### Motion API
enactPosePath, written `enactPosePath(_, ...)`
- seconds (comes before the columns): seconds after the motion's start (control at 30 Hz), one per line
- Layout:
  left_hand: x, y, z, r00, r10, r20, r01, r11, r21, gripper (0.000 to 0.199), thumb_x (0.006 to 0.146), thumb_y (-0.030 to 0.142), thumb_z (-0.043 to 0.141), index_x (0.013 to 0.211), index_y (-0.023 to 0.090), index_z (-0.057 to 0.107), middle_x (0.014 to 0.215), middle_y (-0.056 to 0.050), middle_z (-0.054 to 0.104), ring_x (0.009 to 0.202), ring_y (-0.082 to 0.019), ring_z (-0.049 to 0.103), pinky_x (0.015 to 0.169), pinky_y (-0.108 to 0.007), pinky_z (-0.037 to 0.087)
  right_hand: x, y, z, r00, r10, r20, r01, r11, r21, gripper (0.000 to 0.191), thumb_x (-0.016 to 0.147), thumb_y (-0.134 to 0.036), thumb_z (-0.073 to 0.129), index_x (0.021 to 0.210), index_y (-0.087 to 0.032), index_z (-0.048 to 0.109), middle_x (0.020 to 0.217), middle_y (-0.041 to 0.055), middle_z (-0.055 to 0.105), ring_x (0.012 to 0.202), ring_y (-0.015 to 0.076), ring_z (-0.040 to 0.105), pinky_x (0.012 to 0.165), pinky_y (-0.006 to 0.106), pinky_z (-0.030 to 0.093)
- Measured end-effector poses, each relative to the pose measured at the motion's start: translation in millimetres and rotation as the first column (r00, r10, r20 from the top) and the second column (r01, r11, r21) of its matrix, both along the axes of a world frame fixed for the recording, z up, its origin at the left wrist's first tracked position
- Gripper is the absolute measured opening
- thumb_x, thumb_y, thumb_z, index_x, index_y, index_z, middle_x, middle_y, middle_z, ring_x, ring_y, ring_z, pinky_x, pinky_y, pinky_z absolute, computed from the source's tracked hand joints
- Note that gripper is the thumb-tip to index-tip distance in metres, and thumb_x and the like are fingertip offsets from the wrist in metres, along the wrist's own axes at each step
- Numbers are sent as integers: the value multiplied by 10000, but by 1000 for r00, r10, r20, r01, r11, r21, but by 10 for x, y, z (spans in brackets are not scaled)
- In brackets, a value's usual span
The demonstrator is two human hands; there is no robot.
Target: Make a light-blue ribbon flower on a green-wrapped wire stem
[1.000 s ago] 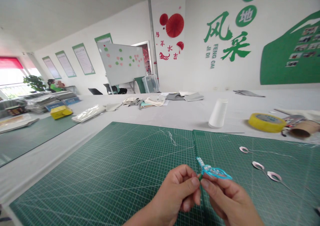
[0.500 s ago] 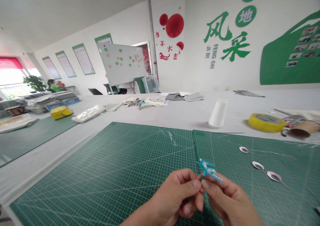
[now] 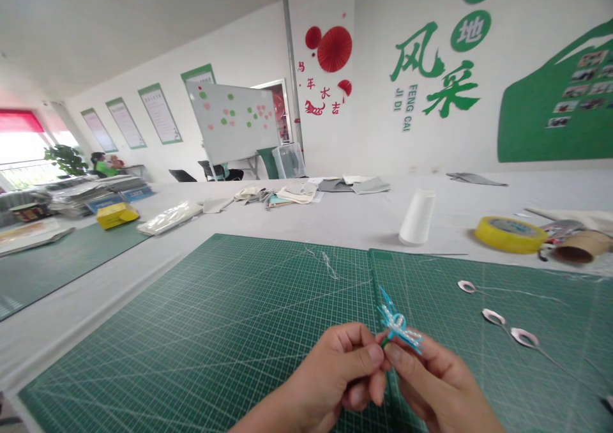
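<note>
Above the seam between two green cutting mats, a small blue ornament (image 3: 400,329) with white bead-like parts and thin spikes sticks up from my fingertips. Its short green stem (image 3: 385,342) is pinched by my left hand (image 3: 342,369), thumb against curled fingers. My right hand (image 3: 433,375) pinches the base of the same ornament from the right, its fingers behind the blue part. The fingertips of both hands meet at the stem, and they hide its lower end.
Pale oval loops (image 3: 525,337) with thin tails lie on the right mat (image 3: 431,299). Behind it stand a white thread cone (image 3: 418,218), yellow tape (image 3: 510,235) and a cardboard tube (image 3: 582,246). Loose thread (image 3: 329,265) lies on the left mat (image 3: 215,318). A person (image 3: 105,164) sits far left.
The blue ornament has turned between my fingertips, so its spikes now fan upward and to the right, and more green shows at the stem. Both hands stay almost in place.
</note>
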State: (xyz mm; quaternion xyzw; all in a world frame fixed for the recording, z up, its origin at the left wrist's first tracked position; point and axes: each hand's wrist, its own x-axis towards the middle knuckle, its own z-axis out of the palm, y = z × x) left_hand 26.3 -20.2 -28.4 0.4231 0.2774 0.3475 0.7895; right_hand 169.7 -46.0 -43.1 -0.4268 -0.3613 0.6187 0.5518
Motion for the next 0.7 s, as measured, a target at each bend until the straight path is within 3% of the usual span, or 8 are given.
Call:
enactPosePath(0.13,-13,1,-2,999,-32,29,33,999,-43,258,791,365,670,722,151,544,466,43,539,291,-21,296,328,-182,166,-16,-8,35,1000,-9,-7,9,1000,-2,222,658,-428,803,709,-221,744,392,-108,303,359,72,254,409,227,359)
enactPosePath(0.27,-7,-2,24,1000,-11,27,11,999,-30,269,773,366,698,739,155,535,495,39,557,301,-15,304,320,-166,167,-16,-5,36,1000,-18,-11,18,1000,-4,224,658,-424,806,709,-215,742,423,-100,357,371,63,264,450,227,390)
enactPosePath(0.37,3,-7,41,1000,19,-2,-19,1000,8,281,747,360,725,763,161,527,522,34,577,313,-13,321,317,-156,173,-16,7,17,999,-37,-23,37,999,9,248,664,-436,799,736,-207,741,457,-92,399,380,44,191,416,212,330)
enactPosePath(0.53,22,-14,40,995,62,-81,-54,993,101,275,777,372,685,720,163,515,513,38,573,314,-10,319,316,-154,169,0,29,-15,997,-43,62,44,999,-4,386,644,-551,776,734,-180,724,426,-115,250,399,38,137,393,190,78)
enactPosePath(0.7,30,-20,31,986,63,-157,-34,982,184,248,820,373,606,753,135,580,510,29,572,303,-16,318,312,-165,177,-4,38,-24,998,-55,26,55,998,-3,354,621,-516,806,624,-181,690,413,-100,308,374,34,180,365,188,102)
